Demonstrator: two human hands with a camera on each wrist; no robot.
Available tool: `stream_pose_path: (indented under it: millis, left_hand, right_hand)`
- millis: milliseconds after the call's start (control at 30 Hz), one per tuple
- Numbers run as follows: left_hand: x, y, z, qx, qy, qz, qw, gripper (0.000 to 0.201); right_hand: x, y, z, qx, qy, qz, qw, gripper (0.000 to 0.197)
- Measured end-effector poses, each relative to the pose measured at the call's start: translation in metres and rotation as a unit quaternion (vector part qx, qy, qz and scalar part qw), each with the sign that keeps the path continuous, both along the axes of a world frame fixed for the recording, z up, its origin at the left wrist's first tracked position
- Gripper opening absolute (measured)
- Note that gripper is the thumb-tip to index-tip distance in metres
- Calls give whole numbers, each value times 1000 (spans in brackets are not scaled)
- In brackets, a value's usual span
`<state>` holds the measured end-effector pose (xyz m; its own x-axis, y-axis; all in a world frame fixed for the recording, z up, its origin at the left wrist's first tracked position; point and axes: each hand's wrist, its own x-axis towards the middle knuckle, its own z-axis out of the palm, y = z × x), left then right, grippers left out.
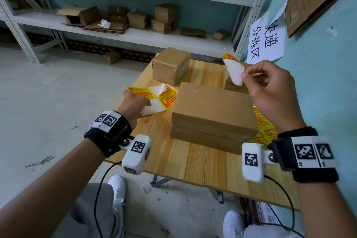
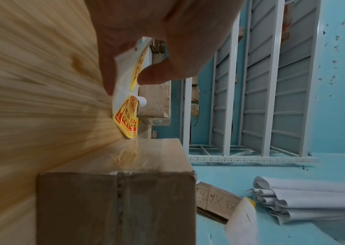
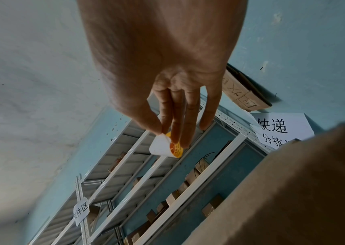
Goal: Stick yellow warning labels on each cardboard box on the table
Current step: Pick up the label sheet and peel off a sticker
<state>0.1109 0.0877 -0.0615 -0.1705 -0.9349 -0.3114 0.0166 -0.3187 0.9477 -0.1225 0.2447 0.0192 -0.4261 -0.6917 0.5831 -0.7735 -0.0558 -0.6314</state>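
Three cardboard boxes stand on the wooden table (image 1: 173,158): a wide flat box (image 1: 214,114) in the middle, a smaller cube box (image 1: 170,65) behind it, and a third box (image 1: 234,86) mostly hidden behind my right hand. My left hand (image 1: 133,105) pinches a label sheet (image 1: 154,98) with yellow warning labels and bare white patches, at the table's left edge. The sheet (image 2: 128,106) shows in the left wrist view between thumb and fingers. My right hand (image 1: 270,91) is raised above the flat box and pinches one peeled yellow label (image 1: 234,71), white back towards me; the label (image 3: 167,147) curls at my fingertips.
More yellow label sheets (image 1: 264,127) lie on the table right of the flat box, by the blue wall. Metal shelving (image 1: 135,35) with several cardboard boxes stands behind the table. A paper sign (image 1: 267,42) hangs on the wall at right.
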Motion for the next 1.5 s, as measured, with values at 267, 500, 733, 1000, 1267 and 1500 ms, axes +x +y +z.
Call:
stream_pose_path:
  millis: [267, 500, 733, 1000, 1267, 1500]
  left_hand:
    - [-1, 0, 2, -17, -34, -2, 999, 19]
    - [0, -13, -7, -36, -53, 17, 998, 26]
    - [10, -27, -1, -60, -148, 63, 985, 49]
    - [-7, 0, 36, -238, -42, 60, 968, 26]
    - [-54, 65, 68, -451, -89, -116, 880, 13]
    - [-74, 74, 60, -533, -150, -115, 824, 34]
  right_hand:
    - [1, 0, -1, 7, 7, 5, 1000, 6]
    - [1, -1, -1, 5, 11, 3, 1000, 8]
    - [2, 0, -2, 3, 13, 5, 1000, 5]
    - [1, 0, -5, -5, -69, 36, 997, 3]
    - [5, -9, -15, -11, -133, 50, 990, 6]
    - [7, -9, -17, -15, -171, 39, 984, 8]
